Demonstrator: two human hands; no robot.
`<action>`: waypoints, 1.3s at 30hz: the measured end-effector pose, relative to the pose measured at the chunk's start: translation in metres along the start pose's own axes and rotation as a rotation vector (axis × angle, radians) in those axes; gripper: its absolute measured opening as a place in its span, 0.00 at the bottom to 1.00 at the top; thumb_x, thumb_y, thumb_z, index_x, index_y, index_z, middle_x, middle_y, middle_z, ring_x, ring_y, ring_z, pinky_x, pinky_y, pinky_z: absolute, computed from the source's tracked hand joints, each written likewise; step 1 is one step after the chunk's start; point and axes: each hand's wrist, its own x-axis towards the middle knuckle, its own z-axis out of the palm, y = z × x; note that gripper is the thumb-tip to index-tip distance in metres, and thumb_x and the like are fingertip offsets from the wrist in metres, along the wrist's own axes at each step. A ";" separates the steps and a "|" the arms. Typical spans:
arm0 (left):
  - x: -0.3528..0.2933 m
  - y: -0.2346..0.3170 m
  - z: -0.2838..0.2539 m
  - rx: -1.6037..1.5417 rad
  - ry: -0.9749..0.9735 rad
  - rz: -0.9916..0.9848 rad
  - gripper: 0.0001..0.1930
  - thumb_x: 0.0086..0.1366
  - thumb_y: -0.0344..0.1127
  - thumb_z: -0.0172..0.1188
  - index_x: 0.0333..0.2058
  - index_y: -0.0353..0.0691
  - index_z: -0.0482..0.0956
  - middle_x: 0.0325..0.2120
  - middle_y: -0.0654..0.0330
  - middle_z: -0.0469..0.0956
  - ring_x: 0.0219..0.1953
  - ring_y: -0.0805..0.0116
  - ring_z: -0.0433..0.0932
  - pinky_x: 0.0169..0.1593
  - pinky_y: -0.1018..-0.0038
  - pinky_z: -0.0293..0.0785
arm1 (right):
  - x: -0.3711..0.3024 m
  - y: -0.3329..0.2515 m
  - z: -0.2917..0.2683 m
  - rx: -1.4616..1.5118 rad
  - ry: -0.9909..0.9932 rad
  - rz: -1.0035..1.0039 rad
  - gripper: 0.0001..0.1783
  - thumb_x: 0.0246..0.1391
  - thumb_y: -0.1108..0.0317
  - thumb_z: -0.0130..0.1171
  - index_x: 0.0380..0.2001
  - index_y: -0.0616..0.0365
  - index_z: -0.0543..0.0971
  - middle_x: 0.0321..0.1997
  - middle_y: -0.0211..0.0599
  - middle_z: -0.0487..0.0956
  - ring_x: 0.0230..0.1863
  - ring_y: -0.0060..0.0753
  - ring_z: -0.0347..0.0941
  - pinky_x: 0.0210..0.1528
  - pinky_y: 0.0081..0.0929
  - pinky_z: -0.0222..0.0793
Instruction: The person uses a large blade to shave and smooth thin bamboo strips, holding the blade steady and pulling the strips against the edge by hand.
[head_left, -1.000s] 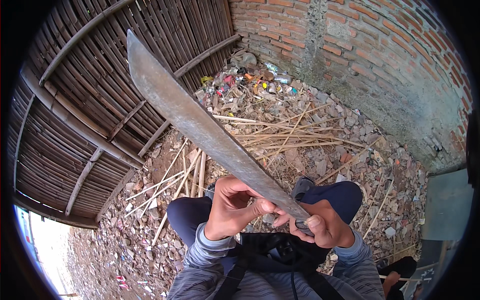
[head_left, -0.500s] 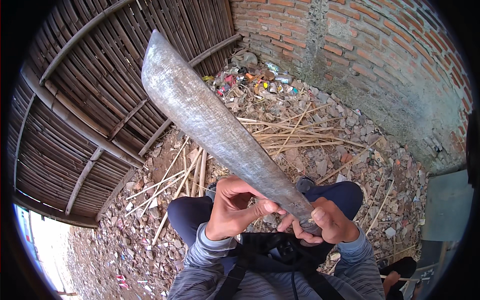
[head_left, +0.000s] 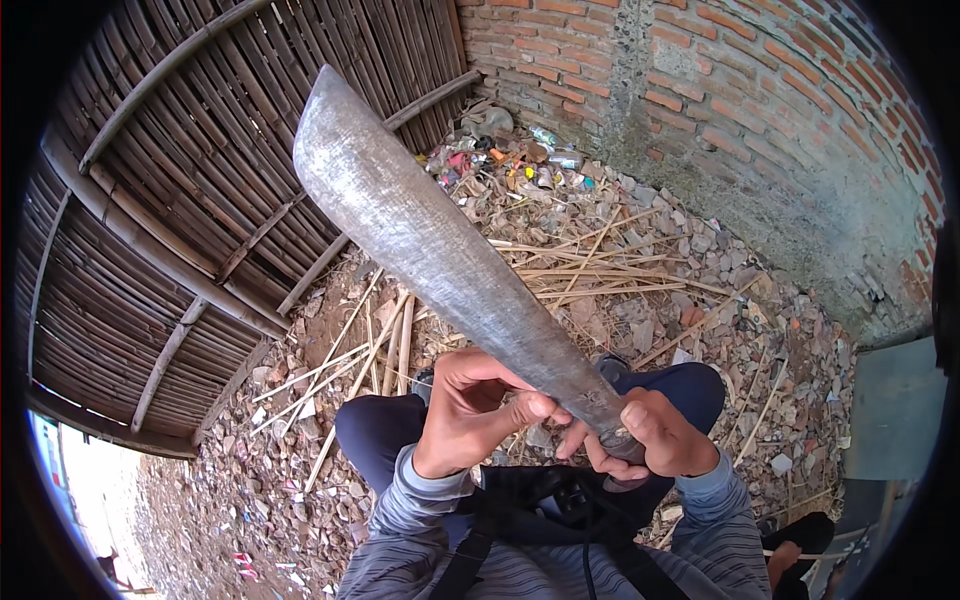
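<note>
A broad machete (head_left: pixel 440 250) with a scuffed grey steel blade slants up and to the left in front of me, its pointed tip toward the slatted wall. My right hand (head_left: pixel 665 435) is closed round the handle end, thumb on top and fingers curled beneath. Most of the handle is hidden by that hand. Close to the blade's base, my left hand (head_left: pixel 475 415) is closed in a pinch at the lower edge. Its thumb tip meets the steel, and the forefinger passes behind the blade.
Loose bamboo strips (head_left: pixel 600 275) lie over stony rubble (head_left: pixel 240 500). Litter (head_left: pixel 530 165) is heaped in the far corner, between a slatted bamboo wall (head_left: pixel 200 170) and a brick wall (head_left: pixel 740 120). Another person's hand (head_left: pixel 785 560) shows at the lower right, beside a grey panel (head_left: pixel 895 410).
The machete's tip has shifted slightly right and down. Both hands keep their hold and have barely moved.
</note>
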 end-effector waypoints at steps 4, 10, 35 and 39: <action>0.006 -0.006 -0.005 0.057 0.032 0.017 0.04 0.66 0.21 0.69 0.39 0.28 0.86 0.34 0.50 0.87 0.37 0.65 0.88 0.43 0.70 0.85 | 0.009 0.003 0.009 -0.520 0.226 -0.205 0.38 0.79 0.44 0.33 0.56 0.68 0.80 0.19 0.33 0.73 0.15 0.24 0.70 0.22 0.26 0.65; 0.005 -0.007 -0.004 0.018 0.018 0.026 0.04 0.66 0.20 0.69 0.39 0.28 0.85 0.34 0.50 0.87 0.37 0.64 0.88 0.42 0.69 0.86 | 0.007 -0.003 0.009 -0.434 0.187 -0.171 0.39 0.79 0.42 0.32 0.56 0.68 0.80 0.18 0.33 0.72 0.15 0.23 0.68 0.24 0.28 0.64; 0.009 -0.024 -0.012 0.136 0.048 0.077 0.07 0.60 0.22 0.75 0.37 0.30 0.88 0.35 0.54 0.87 0.36 0.69 0.86 0.43 0.72 0.84 | 0.000 -0.016 0.015 -0.758 0.304 -0.364 0.37 0.65 0.81 0.53 0.76 0.55 0.64 0.52 0.44 0.86 0.31 0.34 0.82 0.35 0.33 0.78; 0.008 -0.023 -0.010 0.018 0.075 0.057 0.07 0.60 0.21 0.75 0.37 0.28 0.86 0.34 0.54 0.87 0.36 0.69 0.86 0.42 0.72 0.85 | 0.004 -0.010 0.016 -0.848 0.307 -0.406 0.40 0.60 0.85 0.54 0.76 0.55 0.65 0.55 0.49 0.85 0.31 0.39 0.83 0.36 0.32 0.79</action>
